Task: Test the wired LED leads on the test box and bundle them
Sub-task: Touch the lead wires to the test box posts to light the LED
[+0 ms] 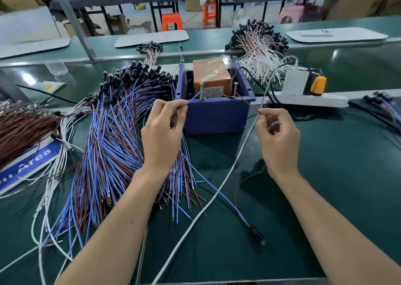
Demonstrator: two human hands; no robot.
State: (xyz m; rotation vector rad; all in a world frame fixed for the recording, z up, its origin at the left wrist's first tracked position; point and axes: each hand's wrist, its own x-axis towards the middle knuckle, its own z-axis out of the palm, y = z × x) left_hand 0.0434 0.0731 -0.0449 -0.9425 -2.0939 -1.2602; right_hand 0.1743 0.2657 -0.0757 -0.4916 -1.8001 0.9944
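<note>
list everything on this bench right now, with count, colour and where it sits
test box: one, blue with orange unit inside, bench centre
screws: two, metal, box's front rim
lead under test: one, blue and brown wires, black LED end near bench front
blue-brown leads: many, piled left of box
white leads: many, behind box, right
brown leads: many, far left
power strip: one, white, right of box
white cable: one, crossing bench front
left hand: pinches blue wire by left screw
right hand: pinches brown wire by right screw
</note>
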